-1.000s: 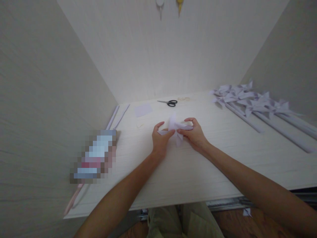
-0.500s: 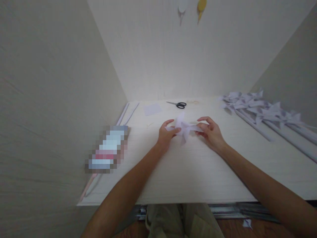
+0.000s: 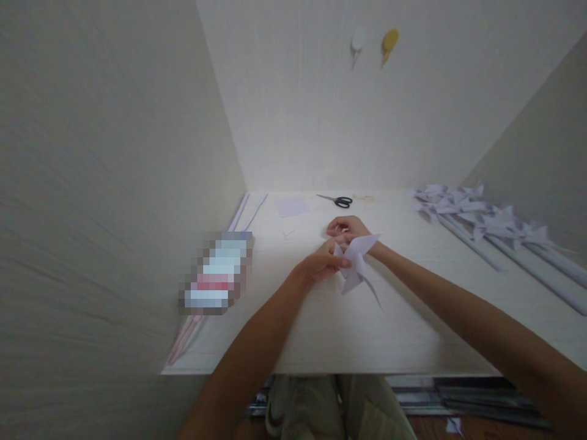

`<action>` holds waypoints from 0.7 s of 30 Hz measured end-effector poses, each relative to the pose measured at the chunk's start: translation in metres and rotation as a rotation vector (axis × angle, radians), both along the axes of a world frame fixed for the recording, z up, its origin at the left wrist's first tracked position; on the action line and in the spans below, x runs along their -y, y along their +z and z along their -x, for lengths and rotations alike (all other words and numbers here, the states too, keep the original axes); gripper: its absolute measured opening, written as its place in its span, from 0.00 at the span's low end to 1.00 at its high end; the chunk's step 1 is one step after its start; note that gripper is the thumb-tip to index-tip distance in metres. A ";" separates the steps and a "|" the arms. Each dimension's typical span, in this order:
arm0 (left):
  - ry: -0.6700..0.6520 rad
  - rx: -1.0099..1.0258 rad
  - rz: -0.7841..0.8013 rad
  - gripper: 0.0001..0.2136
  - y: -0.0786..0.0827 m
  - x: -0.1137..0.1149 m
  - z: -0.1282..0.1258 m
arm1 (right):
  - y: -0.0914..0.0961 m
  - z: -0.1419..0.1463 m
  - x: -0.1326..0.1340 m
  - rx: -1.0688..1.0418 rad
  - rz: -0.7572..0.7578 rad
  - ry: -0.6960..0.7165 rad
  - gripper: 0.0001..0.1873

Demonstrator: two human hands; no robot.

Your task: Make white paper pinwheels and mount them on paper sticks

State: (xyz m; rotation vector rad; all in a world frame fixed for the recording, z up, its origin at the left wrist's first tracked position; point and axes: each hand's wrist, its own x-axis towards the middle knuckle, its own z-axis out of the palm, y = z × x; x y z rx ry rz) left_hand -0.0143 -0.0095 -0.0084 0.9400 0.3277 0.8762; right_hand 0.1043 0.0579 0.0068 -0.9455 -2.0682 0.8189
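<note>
A white paper pinwheel (image 3: 356, 260) with pointed blades is pinched by my left hand (image 3: 323, 260), thumb on its front near the centre. Beyond it, my right hand (image 3: 346, 227) curls with its fingertips close together just past my left fingers. Whatever those fingertips hold, if anything, is too small to make out. My right wrist passes behind the pinwheel's upper blade. On the tabletop a tiny pale scrap (image 3: 288, 234) lies to the left of my hands.
Scissors (image 3: 342, 201) with black handles and a pale paper square (image 3: 292, 206) lie toward the back wall. Several pinwheels on paper sticks (image 3: 495, 220) cover the right side. A blurred-out phone-like object (image 3: 220, 269) rests at left near thin rolled sticks (image 3: 239, 211).
My right hand has let go of the pinwheel's right blade and moved left behind it, beside my left fingers. The pinwheel has turned and tilted toward me. The camera view has shifted slightly.
</note>
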 end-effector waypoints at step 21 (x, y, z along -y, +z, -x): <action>-0.115 -0.047 -0.004 0.28 0.010 0.009 0.007 | -0.029 0.085 -0.026 0.105 -0.069 0.141 0.01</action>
